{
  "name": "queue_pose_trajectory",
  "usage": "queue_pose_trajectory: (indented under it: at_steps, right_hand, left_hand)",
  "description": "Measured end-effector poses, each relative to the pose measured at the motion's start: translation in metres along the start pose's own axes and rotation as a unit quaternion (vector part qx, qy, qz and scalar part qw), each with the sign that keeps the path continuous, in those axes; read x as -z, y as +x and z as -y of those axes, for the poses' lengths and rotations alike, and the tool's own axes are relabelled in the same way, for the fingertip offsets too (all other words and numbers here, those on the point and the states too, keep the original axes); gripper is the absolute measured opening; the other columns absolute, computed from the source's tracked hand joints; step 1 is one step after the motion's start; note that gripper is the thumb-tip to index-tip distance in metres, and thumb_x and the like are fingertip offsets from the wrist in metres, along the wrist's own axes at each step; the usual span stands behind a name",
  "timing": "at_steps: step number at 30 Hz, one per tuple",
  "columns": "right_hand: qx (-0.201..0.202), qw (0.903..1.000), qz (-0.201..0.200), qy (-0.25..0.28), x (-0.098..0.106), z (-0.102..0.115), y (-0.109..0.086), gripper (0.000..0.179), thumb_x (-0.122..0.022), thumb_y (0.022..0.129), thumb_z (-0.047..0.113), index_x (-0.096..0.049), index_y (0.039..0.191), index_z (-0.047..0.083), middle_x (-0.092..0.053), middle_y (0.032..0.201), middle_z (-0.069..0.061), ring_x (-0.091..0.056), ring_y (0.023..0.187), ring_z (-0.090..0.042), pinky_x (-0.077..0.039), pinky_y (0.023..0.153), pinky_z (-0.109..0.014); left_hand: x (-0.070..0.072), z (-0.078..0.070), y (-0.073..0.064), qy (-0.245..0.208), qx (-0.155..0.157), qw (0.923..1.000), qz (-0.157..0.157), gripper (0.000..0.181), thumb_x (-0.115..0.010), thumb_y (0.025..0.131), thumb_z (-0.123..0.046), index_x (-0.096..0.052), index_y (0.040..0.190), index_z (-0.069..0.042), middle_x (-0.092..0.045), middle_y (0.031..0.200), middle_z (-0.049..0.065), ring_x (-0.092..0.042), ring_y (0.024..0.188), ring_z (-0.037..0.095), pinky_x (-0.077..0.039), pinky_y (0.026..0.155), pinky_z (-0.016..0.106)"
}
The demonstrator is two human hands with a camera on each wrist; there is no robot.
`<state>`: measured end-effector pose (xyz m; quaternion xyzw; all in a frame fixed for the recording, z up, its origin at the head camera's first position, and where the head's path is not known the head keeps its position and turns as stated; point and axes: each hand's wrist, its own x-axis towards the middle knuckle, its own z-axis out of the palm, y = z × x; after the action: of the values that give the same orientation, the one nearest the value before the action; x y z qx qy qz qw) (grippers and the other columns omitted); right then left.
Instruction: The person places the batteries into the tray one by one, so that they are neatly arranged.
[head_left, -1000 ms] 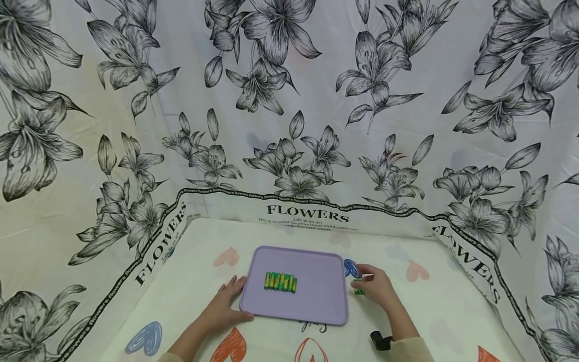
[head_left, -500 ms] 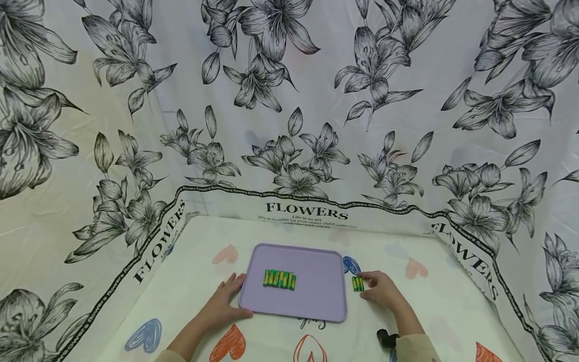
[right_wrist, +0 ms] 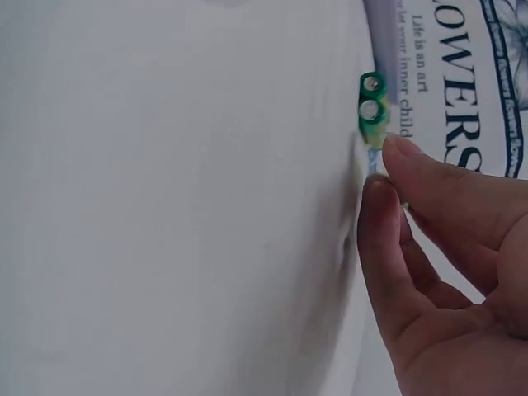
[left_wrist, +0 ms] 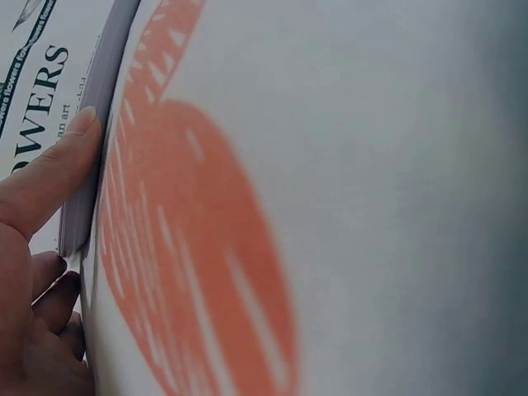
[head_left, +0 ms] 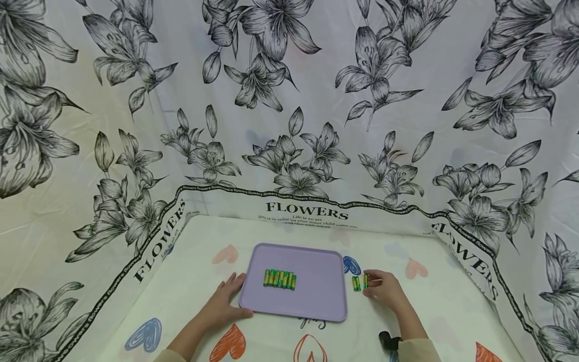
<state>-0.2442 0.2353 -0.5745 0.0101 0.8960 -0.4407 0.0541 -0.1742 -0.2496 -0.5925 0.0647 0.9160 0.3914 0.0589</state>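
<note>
A purple tray [head_left: 312,294] lies on the white cloth, bearing a row of several green-and-yellow batteries [head_left: 280,279]. My left hand [head_left: 223,303] rests at the tray's near left corner, thumb along the front edge and fingers against the left edge. To the right of the tray, my right hand [head_left: 385,290] pinches one battery [head_left: 366,280] between thumb and fingers; the fingers mostly hide it in the right wrist view. Two more batteries [head_left: 356,283] stay side by side between that hand and the tray, their ends showing in the right wrist view.
A white cloth with printed hearts [head_left: 229,343] covers the table. Behind and at both sides hang white curtains with black flower prints [head_left: 296,166]. A black device [head_left: 389,342] sits at the right wrist.
The right hand has drawn one battery a little to the right, parting it from the two beside it. The left hand and the tray hold their places.
</note>
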Motion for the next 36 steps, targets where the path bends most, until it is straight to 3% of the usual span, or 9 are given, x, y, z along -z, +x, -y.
queue_pose_trajectory:
  at_steps: [5, 14, 23, 30, 36]
  right_hand:
    - [0.01, 0.9994, 0.001, 0.035, 0.001, 0.008, -0.001, 0.057, -0.084, 0.074, -0.003, -0.067, 0.128, -0.002, -0.071, 0.109, -0.015, -0.071, 0.091, -0.019, -0.058, 0.07, -0.023]
    - [0.026, 0.9968, 0.017, 0.074, -0.007, 0.049, -0.009, 0.053, -0.082, 0.078, -0.001, -0.066, 0.129, -0.001, -0.071, 0.106, -0.01, -0.068, 0.09, -0.015, -0.058, 0.068, -0.023]
    - [0.045, 0.9954, 0.015, 0.083, -0.033, 0.076, -0.009, 0.055, -0.083, 0.076, -0.003, -0.067, 0.129, 0.001, -0.071, 0.101, -0.005, -0.068, 0.088, -0.015, -0.059, 0.068, -0.025]
    - [0.053, 0.9928, 0.042, 0.098, -0.055, 0.092, -0.011, 0.056, -0.084, 0.074, -0.002, -0.067, 0.127, -0.002, -0.072, 0.102, -0.006, -0.069, 0.089, -0.016, -0.062, 0.073, -0.028]
    - [0.094, 0.9904, 0.06, 0.082, -0.078, 0.1, -0.008, 0.057, -0.086, 0.073, 0.002, -0.066, 0.126, -0.006, -0.075, 0.101, -0.01, -0.073, 0.087, -0.017, -0.062, 0.075, -0.03]
  left_hand:
    - [0.001, -0.003, -0.001, -0.002, 0.003, 1.0, 0.002, 0.114, -0.089, 0.066, -0.05, -0.034, 0.158, -0.011, -0.029, 0.165, 0.014, -0.013, 0.155, 0.042, -0.005, 0.124, 0.065]
    - [0.0, -0.001, 0.001, 0.001, 0.004, 1.0, 0.002, 0.114, -0.089, 0.066, -0.051, -0.034, 0.158, -0.013, -0.029, 0.165, 0.012, -0.013, 0.155, 0.04, -0.004, 0.125, 0.063]
    - [0.0, -0.002, 0.0, -0.002, 0.003, 1.0, -0.001, 0.114, -0.09, 0.065, -0.05, -0.035, 0.158, -0.012, -0.029, 0.165, 0.013, -0.013, 0.155, 0.041, -0.005, 0.125, 0.064]
    - [-0.001, -0.003, 0.0, 0.001, 0.005, 1.0, 0.001, 0.114, -0.09, 0.065, -0.05, -0.034, 0.158, -0.012, -0.029, 0.165, 0.013, -0.013, 0.155, 0.041, -0.006, 0.125, 0.064]
    - [0.001, -0.007, -0.001, 0.0, 0.011, 0.9999, 0.0, 0.114, -0.09, 0.065, -0.049, -0.035, 0.158, -0.012, -0.028, 0.165, 0.014, -0.012, 0.154, 0.043, -0.006, 0.124, 0.065]
